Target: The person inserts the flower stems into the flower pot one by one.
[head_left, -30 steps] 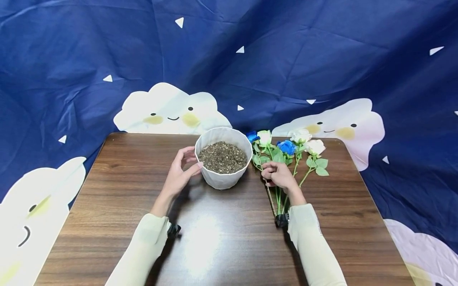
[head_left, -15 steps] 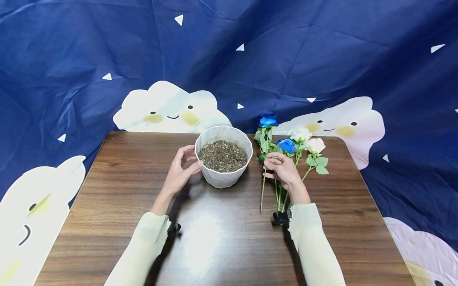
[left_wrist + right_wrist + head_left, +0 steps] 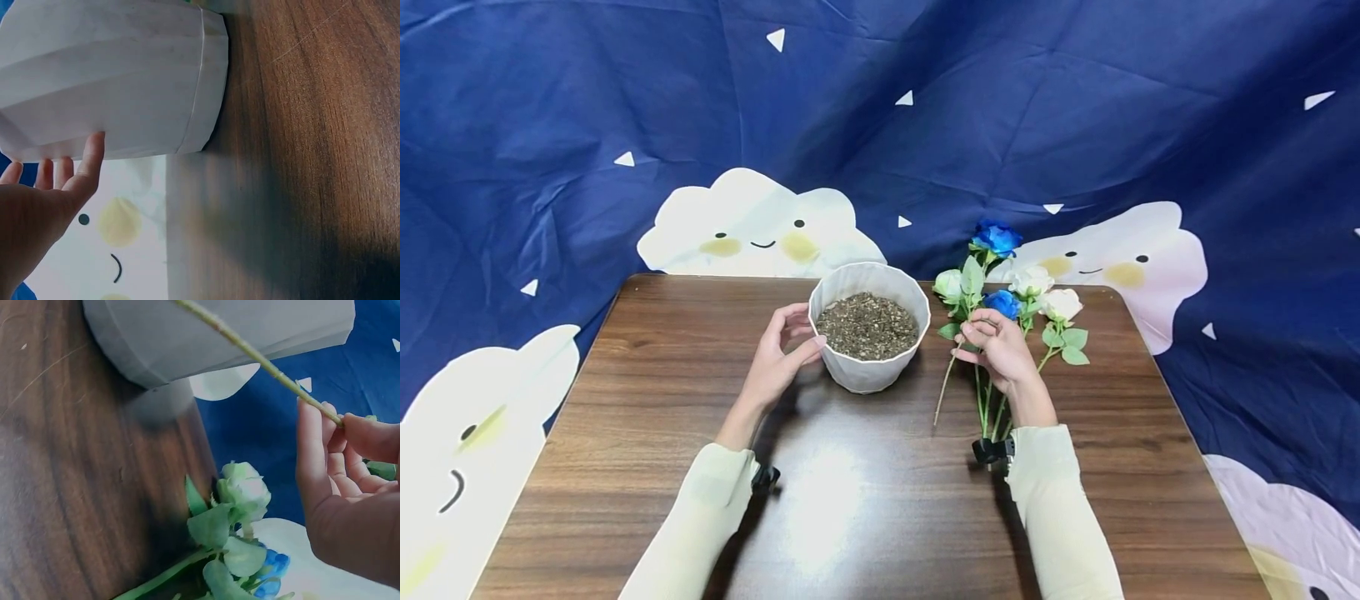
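My right hand [image 3: 1009, 354] pinches the thin stem of a blue rose [image 3: 996, 239] between thumb and fingertips. The bloom points up and away, and the bare stem end slants down toward the left, above the table. In the right wrist view the stem [image 3: 250, 355] crosses in front of the pot. A white faceted flower pot [image 3: 867, 377], filled with dark soil [image 3: 867, 327], stands upright on the table. Against its left side rests my left hand [image 3: 778, 354], thumb toward the front and fingers farther back. The left wrist view shows the fingertips touching the pot wall [image 3: 125, 94].
Right of the pot lie another blue rose [image 3: 1002, 303], a greenish-white rose [image 3: 948, 285] and two pale roses, one a white rose [image 3: 1032, 281], with stems toward the front. A dark blue cloth [image 3: 820, 100] with clouds hangs behind the wooden table [image 3: 685, 350].
My right hand has lifted the blue rose off the table; its bloom has risen and moved right while the stem end swung left. The left hand and pot stay put.
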Motion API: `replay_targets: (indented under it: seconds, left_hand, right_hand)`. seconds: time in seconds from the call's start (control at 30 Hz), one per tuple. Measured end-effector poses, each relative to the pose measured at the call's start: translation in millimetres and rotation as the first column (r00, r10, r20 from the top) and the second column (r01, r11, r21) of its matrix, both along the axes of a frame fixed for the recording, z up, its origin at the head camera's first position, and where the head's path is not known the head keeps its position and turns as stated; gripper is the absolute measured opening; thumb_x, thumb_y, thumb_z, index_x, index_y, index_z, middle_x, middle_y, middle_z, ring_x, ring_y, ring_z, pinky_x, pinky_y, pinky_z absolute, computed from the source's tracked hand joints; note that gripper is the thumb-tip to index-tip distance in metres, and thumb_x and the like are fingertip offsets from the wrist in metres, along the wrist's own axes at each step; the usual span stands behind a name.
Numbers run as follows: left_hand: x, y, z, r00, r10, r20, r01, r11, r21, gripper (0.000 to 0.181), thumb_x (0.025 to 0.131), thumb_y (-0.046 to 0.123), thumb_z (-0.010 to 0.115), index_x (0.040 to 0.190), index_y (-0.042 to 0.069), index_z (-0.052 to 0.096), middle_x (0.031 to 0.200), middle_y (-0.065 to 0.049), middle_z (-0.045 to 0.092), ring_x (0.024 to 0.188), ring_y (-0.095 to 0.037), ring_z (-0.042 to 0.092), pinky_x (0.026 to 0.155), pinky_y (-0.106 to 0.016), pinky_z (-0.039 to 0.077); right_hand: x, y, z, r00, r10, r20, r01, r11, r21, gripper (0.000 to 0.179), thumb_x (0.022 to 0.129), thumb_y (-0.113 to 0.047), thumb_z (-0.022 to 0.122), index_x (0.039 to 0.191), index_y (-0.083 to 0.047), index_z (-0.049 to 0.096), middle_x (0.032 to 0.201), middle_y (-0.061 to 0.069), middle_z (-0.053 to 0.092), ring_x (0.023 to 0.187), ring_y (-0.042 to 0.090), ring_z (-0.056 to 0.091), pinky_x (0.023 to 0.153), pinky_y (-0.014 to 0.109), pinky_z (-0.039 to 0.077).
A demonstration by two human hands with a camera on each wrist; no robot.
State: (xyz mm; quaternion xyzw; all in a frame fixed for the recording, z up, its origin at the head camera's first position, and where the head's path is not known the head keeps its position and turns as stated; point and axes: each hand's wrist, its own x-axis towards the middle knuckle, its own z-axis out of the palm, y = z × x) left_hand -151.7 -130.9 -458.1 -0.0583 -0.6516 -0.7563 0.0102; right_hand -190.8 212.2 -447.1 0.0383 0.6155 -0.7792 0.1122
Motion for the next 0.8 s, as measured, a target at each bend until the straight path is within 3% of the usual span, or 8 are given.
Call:
replay_targets:
  seconds: [0.2, 0.37, 0.53, 0.8]
  left_hand:
    - [-0.7, -0.4, -0.8, 1.000, -0.002, 0.007, 0.002, 1.000, 0.003, 0.058, 0.091, -0.003, 0.067, 0.143, -0.003, 0.040, 0.135, -0.024, 0.045, 0.119, -0.034, 0.050, 0.086, -0.034, 0.062]
    - [-0.7, -0.5, 0.4, 1.000, 0.001, 0.006, -0.001, 1.000, 0.005, 0.058, 0.091, -0.003, 0.067, 0.143, -0.003, 0.041, 0.134, -0.023, 0.045, 0.118, -0.034, 0.050, 0.087, -0.039, 0.062]
    - [-0.6, -0.4, 1.6, 1.000, -0.003, 0.006, 0.003, 1.000, 0.007, 0.057, 0.091, -0.003, 0.067, 0.143, -0.002, 0.041, 0.135, -0.025, 0.045, 0.118, -0.035, 0.051, 0.088, -0.043, 0.061]
    - [-1.3, -0.7, 1.5, 1.000, -0.008, 0.008, 0.008, 1.000, 0.008, 0.057, 0.092, -0.003, 0.066, 0.143, -0.003, 0.041, 0.135, -0.025, 0.044, 0.118, -0.034, 0.050, 0.084, -0.035, 0.062]
  right_hand:
    - [0.1, -2.3, 6.5, 0.999, 0.019, -0.050, -0.024, 0.994, -0.103, 0.007, 0.103, 0.003, 0.051, 0.106, -0.003, 0.048, 0.088, 0.004, 0.064, 0.084, 0.017, 0.064, 0.081, 0.036, 0.064]
    - [1.0, -4.5, 11.4, 0.995, 0.014, -0.097, -0.038, 0.967, -0.251, 0.009, 0.102, 0.006, 0.049, 0.103, -0.003, 0.050, 0.089, 0.006, 0.064, 0.085, 0.018, 0.067, 0.083, 0.039, 0.063]
    - [1.8, -6.6, 16.4, 0.992, -0.002, -0.124, -0.035, 0.955, -0.295, 0.008, 0.103, 0.005, 0.049, 0.106, -0.002, 0.051, 0.091, 0.009, 0.061, 0.086, 0.019, 0.066, 0.083, 0.038, 0.063]
    - [-1.1, -10.8, 29.7, 0.990, -0.047, -0.130, -0.002, 0.936, -0.351, 0.009, 0.102, 0.006, 0.049, 0.104, -0.002, 0.052, 0.093, 0.010, 0.060, 0.085, 0.021, 0.066, 0.085, 0.041, 0.063]
